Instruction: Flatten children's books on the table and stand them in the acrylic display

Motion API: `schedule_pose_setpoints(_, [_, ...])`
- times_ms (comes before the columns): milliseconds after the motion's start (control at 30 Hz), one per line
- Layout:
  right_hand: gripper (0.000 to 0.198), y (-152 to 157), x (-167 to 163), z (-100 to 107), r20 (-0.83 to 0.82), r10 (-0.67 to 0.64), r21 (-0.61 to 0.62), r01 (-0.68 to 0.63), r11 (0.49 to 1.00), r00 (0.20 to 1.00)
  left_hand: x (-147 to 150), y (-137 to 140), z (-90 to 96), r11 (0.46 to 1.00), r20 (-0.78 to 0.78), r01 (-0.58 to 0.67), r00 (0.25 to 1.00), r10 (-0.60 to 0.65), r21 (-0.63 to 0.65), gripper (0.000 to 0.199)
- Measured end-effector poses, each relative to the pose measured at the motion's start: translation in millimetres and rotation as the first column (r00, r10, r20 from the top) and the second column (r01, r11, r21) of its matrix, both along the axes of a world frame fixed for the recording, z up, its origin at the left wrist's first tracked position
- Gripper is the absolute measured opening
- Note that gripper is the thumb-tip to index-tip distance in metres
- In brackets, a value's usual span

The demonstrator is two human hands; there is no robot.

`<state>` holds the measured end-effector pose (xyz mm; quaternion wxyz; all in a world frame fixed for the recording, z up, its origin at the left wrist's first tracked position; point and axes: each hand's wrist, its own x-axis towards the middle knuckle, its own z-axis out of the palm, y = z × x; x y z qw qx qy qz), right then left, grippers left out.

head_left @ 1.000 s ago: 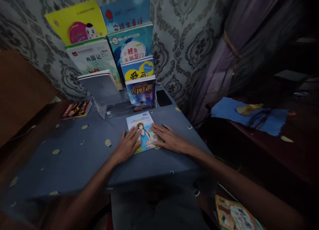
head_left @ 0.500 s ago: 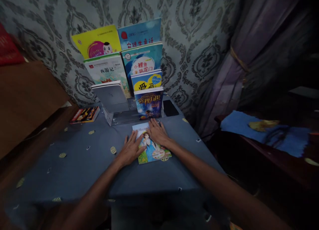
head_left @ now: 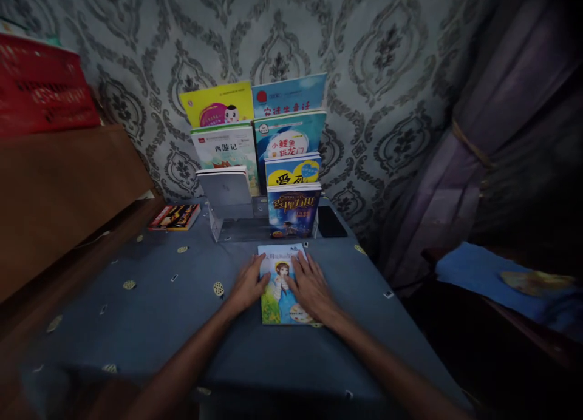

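Observation:
A thin paperback book [head_left: 272, 311] with a girl in blue on its cover lies flat on the table, its long sides running away from me. My left hand [head_left: 248, 284] rests at the book's left edge, fingers stretched out and thumb on the cover. Across the right side of the cover lies my right hand [head_left: 314, 287], flat with its fingers extended. Part of the title and the right edge are hidden beneath it. Just beyond the book stands a clear acrylic book rack [head_left: 241, 230], with several books upright in tiers, the front right one a dark blue book [head_left: 294, 210].
A black phone [head_left: 331, 221] lies right of the rack, and a small stack of books [head_left: 175, 217] lies left of it. A patterned blue cloth covers the table [head_left: 159, 311]. Farther left is a cardboard box [head_left: 68, 189] with a red bag [head_left: 45, 89] on top.
My right hand has slid from the book's top edge down to its right side. The book now sits straighter, less tilted. The camera view has shifted, so the rack appears lower and farther right.

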<state>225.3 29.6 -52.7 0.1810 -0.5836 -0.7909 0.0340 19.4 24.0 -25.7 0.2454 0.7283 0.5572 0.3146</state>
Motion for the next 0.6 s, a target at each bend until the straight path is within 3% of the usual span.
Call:
schedule_pose_setpoints(100, [0.065, 2, -1, -4, -0.030, -0.013, 0.024, 0.014, 1.000, 0.999, -1, 9, 3.4, 0.997, 0.414, -0.010, 0.909, 0.043, -0.081, 0.052])
schedule_pose_setpoints(200, [0.065, 4, 0, -4, -0.047, -0.022, 0.029, 0.024, 0.999, 0.999, 3, 15, 7.0, 0.970, 0.710, -0.013, 0.679, 0.186, -0.241, 0.045])
schedule_pose_setpoints(300, [0.064, 3, 2, -2, -0.067, -0.014, 0.013, 0.015, 1.000, 0.998, 13, 15, 6.7, 0.870, 0.765, 0.002, 0.477, 0.433, -0.494, 0.039])
schedule_pose_setpoints(367, [0.064, 2, 2, -1, -0.103, 0.002, 0.012, -0.001, 1.000, 0.995, 21, 15, 4.3, 0.827, 0.775, 0.045, 0.379, 0.505, -0.561, 0.031])
schedule_pose_setpoints(500, [0.069, 0, 0, -2, -0.276, -0.019, 0.002, 0.020, 1.000, 0.961, 32, 13, 0.1, 0.843, 0.832, 0.074, 0.226, 0.507, -0.533, 0.018])
schedule_pose_setpoints(600, [0.075, 0, -1, -4, -0.454, -0.075, -0.005, 0.082, 0.997, 0.888, 33, 11, 1.2, 0.864, 0.862, 0.088, 0.173, 0.476, -0.495, 0.021])
